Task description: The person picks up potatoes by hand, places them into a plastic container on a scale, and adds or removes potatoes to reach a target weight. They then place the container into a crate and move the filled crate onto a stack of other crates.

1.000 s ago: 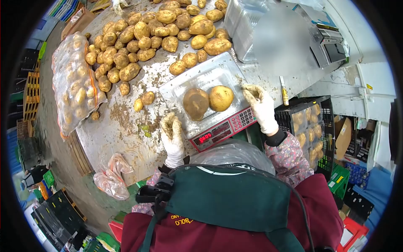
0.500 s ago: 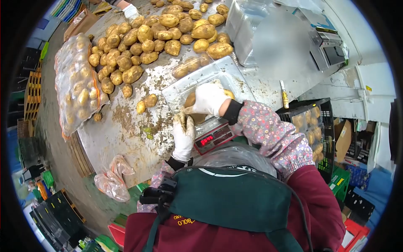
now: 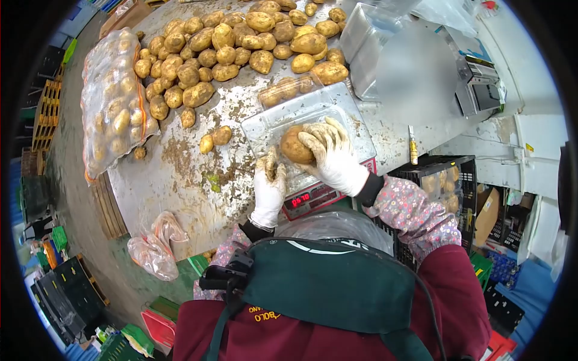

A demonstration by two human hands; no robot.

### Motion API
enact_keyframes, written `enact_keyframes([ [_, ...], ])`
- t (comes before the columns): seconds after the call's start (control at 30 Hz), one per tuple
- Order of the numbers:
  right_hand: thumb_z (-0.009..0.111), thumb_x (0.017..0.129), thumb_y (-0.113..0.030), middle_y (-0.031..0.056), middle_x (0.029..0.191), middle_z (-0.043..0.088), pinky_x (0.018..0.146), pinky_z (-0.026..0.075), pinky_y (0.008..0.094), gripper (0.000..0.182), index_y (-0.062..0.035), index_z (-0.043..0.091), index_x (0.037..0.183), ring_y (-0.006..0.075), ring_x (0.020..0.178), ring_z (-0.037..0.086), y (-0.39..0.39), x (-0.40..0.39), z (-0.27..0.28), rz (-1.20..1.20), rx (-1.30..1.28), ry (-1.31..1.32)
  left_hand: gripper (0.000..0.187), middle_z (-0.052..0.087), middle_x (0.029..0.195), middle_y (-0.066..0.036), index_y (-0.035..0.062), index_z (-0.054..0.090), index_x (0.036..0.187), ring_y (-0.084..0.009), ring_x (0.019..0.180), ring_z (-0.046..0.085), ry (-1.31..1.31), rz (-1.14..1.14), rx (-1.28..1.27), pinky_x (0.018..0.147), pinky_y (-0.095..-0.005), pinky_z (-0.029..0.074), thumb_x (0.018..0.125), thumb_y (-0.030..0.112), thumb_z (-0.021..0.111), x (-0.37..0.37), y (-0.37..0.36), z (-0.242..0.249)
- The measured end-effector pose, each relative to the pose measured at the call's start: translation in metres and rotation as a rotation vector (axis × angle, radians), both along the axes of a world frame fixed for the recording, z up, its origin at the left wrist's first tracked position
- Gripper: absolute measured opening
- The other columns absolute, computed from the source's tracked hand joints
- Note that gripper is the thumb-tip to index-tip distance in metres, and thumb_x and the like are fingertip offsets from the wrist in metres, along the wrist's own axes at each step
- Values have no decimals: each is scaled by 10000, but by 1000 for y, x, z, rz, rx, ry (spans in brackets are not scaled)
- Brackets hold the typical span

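Potato (image 3: pixel 295 144) is gripped by the right hand (image 3: pixel 338 157) over the scale (image 3: pixel 359 129); the left hand (image 3: pixel 269 191), loosely curled, is held at its near-left edge, with tabletop (image 3: pixel 180 201) room leftward.

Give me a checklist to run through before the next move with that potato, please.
1. Right hand has a grip on the potato: ok.
2. Clear plastic tray is on the scale: ok.
3. Scale display is lit: ok, red digits show.
4. Left hand is clear of the scale: not ok, its fingertips reach over the near-left edge.
5. Nothing else lies under the right hand: cannot tell, the glove hides that spot.
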State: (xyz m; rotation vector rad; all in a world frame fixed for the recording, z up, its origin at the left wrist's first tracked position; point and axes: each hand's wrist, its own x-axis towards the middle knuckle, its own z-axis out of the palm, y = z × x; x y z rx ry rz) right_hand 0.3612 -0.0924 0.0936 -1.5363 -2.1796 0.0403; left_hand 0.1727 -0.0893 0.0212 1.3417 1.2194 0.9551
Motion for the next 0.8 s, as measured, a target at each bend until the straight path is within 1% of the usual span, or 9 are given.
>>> enact_keyframes([
  [0.1, 792, 705, -382, 172, 1298, 537, 1108, 320, 510, 729, -14, 518, 1271, 398, 1275, 452, -10, -8, -8, -45, 161, -24, 401, 616, 1139, -141, -59, 509, 1318, -184, 993, 602, -33, -6, -42, 870, -303, 489, 918, -36, 524, 3, 4, 12],
  [0.23, 798, 708, -284, 138, 1346, 521, 1138, 290, 490, 591, -80, 572, 1215, 324, 1339, 425, -36, -17, -4, 119, -139, 82, 374, 602, 930, -46, -27, 515, 1322, -68, 709, 507, -20, -72, -67, 616, -229, 450, 949, 5, 510, -6, 14, 25],
  [0.3, 774, 725, -224, 112, 1255, 593, 1133, 297, 487, 425, -79, 637, 1101, 299, 1278, 499, -47, -4, -7, 87, -62, 112, 343, 587, 869, -9, -13, 532, 1311, -48, 669, 474, -285, -24, -439, 590, -206, 419, 974, 34, 491, -11, 20, 33],
  [0.33, 749, 760, -209, 66, 1180, 638, 1119, 325, 471, 310, -85, 649, 1026, 271, 1213, 556, -46, 0, 10, -19, -54, 117, 363, 657, 1046, -51, 34, 560, 1334, -80, 808, 590, -221, -34, -309, 702, -219, 492, 989, 139, 514, -14, 30, 21],
  [0.47, 670, 837, -97, 142, 1112, 647, 998, 408, 463, 233, -35, 629, 1058, 331, 1091, 596, -42, 33, 14, -331, 54, 359, 386, 648, 1104, -40, 20, 534, 1338, -112, 898, 590, -261, 103, -280, 778, -273, 491, 1015, 229, 508, 4, 84, 32],
  [0.57, 605, 951, -176, 148, 980, 673, 815, 498, 325, 247, 29, 604, 1088, 258, 878, 632, -43, 53, -10, -582, -141, 758, 417, 622, 1265, -55, 25, 568, 1310, -165, 1114, 589, -867, 0, -524, 913, -331, 487, 1001, 304, 532, 11, 98, 41],
  [0.7, 588, 980, -235, 50, 891, 666, 712, 527, 284, 270, -9, 639, 1118, 134, 734, 614, -52, 88, -28, -555, -670, 1427, 501, 605, 1254, -135, -5, 482, 1360, -184, 1233, 522, -333, -261, -257, 1026, -341, 428, 907, 113, 657, 3, 66, 77],
  [0.77, 610, 966, -212, 46, 873, 659, 689, 541, 268, 265, -4, 641, 1128, 106, 733, 617, -52, 91, -28, -507, -750, 1585, 541, 603, 1218, -88, -15, 463, 1354, -161, 1143, 569, 361, -114, 511, 932, -314, 493, 863, 30, 686, 2, 32, 63],
  [0.8, 623, 957, -202, 52, 907, 657, 691, 554, 274, 284, 13, 622, 1143, 124, 752, 633, -55, 96, -36, -467, -773, 1668, 516, 594, 1213, -87, -7, 470, 1331, -169, 1132, 573, 251, -72, 284, 914, -299, 495, 866, 35, 690, -1, 14, 57],
])
